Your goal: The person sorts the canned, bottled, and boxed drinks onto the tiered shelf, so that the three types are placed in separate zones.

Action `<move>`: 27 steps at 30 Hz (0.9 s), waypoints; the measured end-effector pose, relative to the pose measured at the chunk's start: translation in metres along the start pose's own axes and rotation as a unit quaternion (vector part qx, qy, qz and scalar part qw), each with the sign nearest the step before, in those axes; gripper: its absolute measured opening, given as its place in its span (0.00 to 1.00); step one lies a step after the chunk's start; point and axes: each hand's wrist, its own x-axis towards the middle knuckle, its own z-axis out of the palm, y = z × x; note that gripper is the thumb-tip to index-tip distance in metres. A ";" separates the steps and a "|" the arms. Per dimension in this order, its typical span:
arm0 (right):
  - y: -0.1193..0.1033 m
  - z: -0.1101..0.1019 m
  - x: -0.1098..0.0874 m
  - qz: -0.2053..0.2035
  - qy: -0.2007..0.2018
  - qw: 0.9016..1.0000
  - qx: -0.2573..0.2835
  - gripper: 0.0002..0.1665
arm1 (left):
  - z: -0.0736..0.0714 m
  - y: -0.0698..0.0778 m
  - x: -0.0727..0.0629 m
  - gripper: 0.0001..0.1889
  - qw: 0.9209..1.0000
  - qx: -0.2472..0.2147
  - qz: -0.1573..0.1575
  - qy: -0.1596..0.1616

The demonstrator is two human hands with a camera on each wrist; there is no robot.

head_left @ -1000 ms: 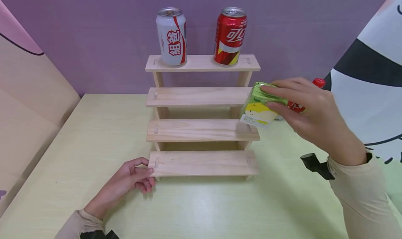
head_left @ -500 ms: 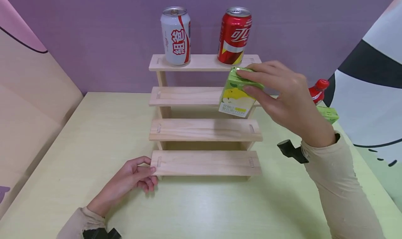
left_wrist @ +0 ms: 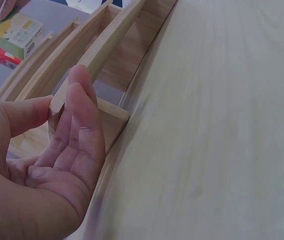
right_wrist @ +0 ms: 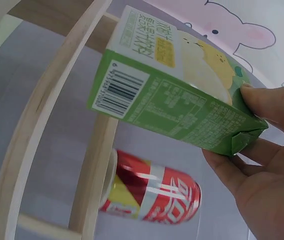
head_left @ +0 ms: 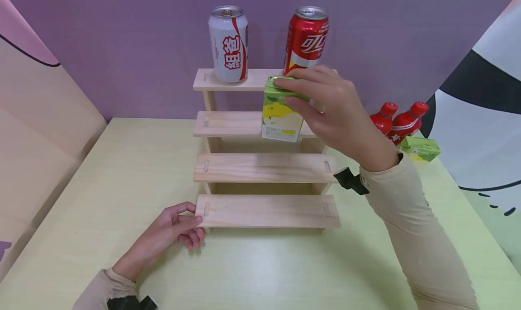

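Note:
My right hand (head_left: pixel 329 113) grips a green and yellow juice carton (head_left: pixel 283 113) near its top, thumb on the front face. In the head view the carton overlaps the second-highest step of a pale wooden stepped rack (head_left: pixel 266 212). The right wrist view shows the carton (right_wrist: pixel 177 85) held over the rack's boards, its barcode side visible. My left hand (head_left: pixel 164 237) pinches the front left corner of the rack's lowest step. Seen from the left wrist, thumb and fingers of the left hand (left_wrist: pixel 56 155) close on that wooden corner.
A white can (head_left: pixel 229 47) and a red cola can (head_left: pixel 307 40) stand on the top step. Right of the rack are two red-capped bottles (head_left: pixel 407 122) and another green carton (head_left: pixel 421 148), partly behind my right arm. A purple backdrop (head_left: pixel 154 52) rises behind.
My right hand has carried the juice carton leftward and slightly up, from the rack's right side to in front of its upper steps. The left hand keeps its hold on the corner.

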 end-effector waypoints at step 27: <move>0.007 0.063 0.057 0.027 -0.034 0.998 0.041 0.18 | 0.001 -0.003 0.001 0.11 1.000 0.014 -0.004 0.005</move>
